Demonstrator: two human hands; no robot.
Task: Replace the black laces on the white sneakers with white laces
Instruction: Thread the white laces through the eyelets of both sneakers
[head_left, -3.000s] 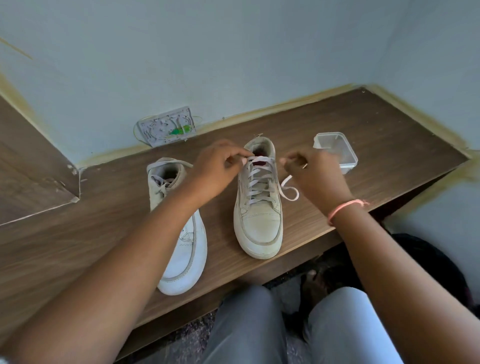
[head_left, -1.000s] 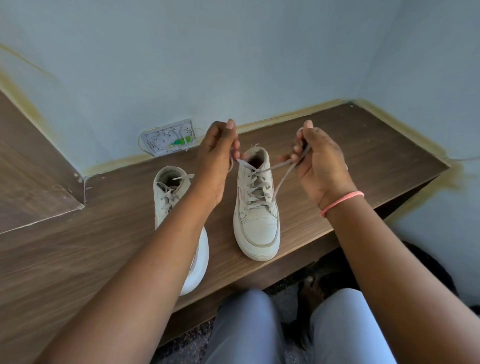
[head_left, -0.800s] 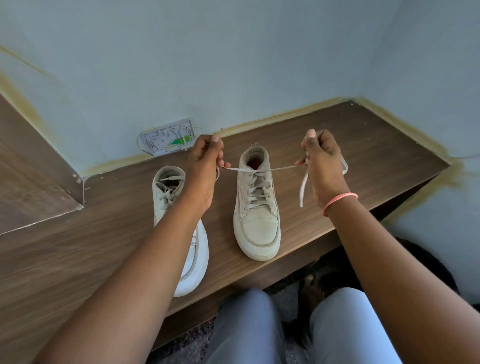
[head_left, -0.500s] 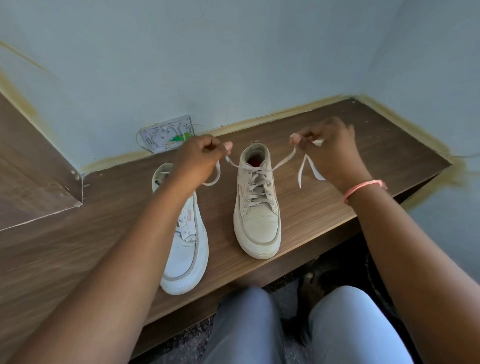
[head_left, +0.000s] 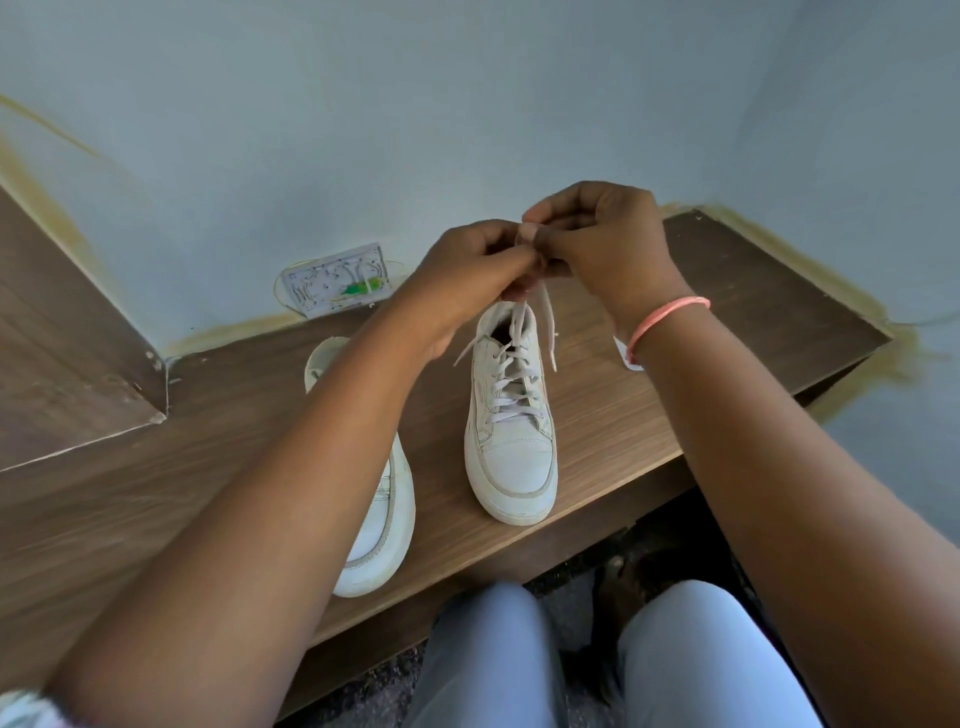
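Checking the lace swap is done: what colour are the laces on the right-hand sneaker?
White laces, matching the right-hand sneaker; clearest in the head view.

I can read no text, brand, number or sign on anything in front of me here.

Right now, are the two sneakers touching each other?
Apart. The head view shows a strip of bare wooden shelf between the left sneaker and the right sneaker along their whole length.
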